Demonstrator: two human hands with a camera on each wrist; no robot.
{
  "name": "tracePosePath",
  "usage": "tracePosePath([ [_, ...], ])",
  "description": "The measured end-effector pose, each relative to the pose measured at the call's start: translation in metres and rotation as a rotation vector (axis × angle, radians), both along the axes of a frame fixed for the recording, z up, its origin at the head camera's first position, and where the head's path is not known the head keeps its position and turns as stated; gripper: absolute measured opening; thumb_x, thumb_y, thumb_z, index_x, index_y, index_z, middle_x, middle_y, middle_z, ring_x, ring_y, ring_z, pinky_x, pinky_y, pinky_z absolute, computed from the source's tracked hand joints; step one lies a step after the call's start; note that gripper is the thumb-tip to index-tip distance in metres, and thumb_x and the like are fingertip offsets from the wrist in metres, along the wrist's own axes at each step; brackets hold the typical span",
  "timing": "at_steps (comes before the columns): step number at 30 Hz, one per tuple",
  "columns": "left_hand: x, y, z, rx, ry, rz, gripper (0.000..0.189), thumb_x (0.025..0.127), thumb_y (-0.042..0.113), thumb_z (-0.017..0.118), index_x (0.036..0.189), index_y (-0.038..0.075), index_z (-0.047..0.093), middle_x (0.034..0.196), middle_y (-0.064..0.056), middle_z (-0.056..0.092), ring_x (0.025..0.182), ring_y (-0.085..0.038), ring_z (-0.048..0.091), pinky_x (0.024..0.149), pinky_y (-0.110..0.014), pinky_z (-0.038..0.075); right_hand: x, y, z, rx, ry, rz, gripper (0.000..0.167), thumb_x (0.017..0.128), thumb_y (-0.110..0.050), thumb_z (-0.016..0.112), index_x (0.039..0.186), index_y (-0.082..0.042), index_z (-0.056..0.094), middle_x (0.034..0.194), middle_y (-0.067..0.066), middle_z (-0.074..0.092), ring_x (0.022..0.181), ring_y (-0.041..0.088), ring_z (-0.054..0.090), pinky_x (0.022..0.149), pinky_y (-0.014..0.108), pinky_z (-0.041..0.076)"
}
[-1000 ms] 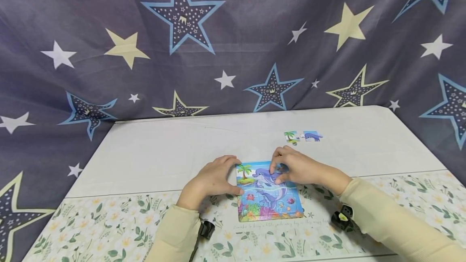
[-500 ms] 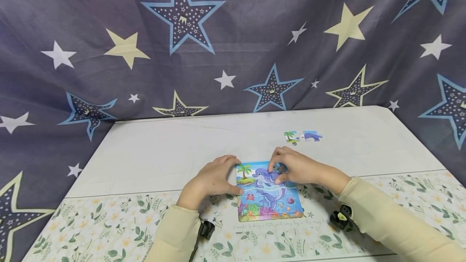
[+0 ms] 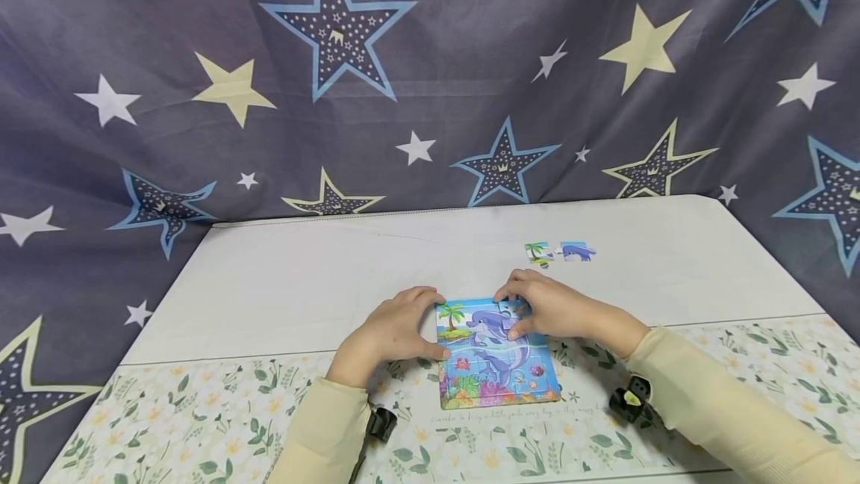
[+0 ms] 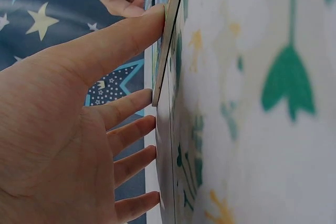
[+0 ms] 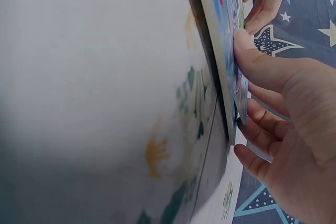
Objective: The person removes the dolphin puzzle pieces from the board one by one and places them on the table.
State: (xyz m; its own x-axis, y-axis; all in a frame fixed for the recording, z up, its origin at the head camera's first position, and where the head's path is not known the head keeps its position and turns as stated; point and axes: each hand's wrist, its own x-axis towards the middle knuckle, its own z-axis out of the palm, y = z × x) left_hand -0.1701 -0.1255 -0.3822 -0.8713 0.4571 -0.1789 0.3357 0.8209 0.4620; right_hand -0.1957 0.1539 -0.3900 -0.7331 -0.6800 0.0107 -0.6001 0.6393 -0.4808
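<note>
A square jigsaw puzzle (image 3: 487, 388) with a dolphin, palm tree and coral picture lies flat on the table, in a thin-edged board. My left hand (image 3: 395, 329) rests at its left side, thumb (image 4: 142, 27) on the edge and index fingertip at the far left corner. The other left fingers reach straight down to the tabletop. My right hand (image 3: 554, 305) is over the far right corner, pinching a puzzle piece (image 5: 242, 103) between thumb and fingers. That piece stands slightly tilted off the board in the right wrist view. A grey patch shows beneath the right fingers.
Two loose puzzle pieces lie beyond the board on the white tabletop: a palm tree piece (image 3: 535, 251) and a dolphin piece (image 3: 576, 252). A floral cloth strip (image 3: 222, 417) covers the near part of the table. A starry curtain (image 3: 430, 81) hangs behind.
My right index finger has shifted from over the dolphin toward the board's far edge, showing more of the dolphin. The left hand and the loose pieces have stayed in place.
</note>
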Motion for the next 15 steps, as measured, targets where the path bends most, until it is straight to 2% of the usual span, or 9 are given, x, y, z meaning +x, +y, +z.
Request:
tracePosePath([
  [9, -0.0002, -0.0002, -0.0013, 0.0, 0.013, -0.004, 0.079, 0.075, 0.043, 0.084, 0.141, 0.015, 0.051, 0.154, -0.007, 0.04, 0.142, -0.03, 0.034, 0.114, -0.054, 0.03, -0.0001, -0.0001, 0.0015, 0.004, -0.018, -0.019, 0.049, 0.078, -0.029, 0.084, 0.121, -0.013, 0.065, 0.101, -0.006, 0.054, 0.086, 0.013, 0.048, 0.075, 0.033, 0.046],
  [15, -0.0003, -0.0002, -0.0011, 0.004, 0.013, -0.005, 0.079, 0.075, 0.043, 0.084, 0.141, 0.014, 0.051, 0.153, -0.007, 0.04, 0.142, -0.031, 0.034, 0.113, -0.055, 0.03, -0.001, 0.0042, 0.0035, -0.031, -0.02, -0.023, 0.041, 0.083, -0.021, 0.081, 0.12, -0.013, 0.067, 0.109, -0.001, 0.062, 0.094, 0.015, 0.058, 0.08, 0.035, 0.052],
])
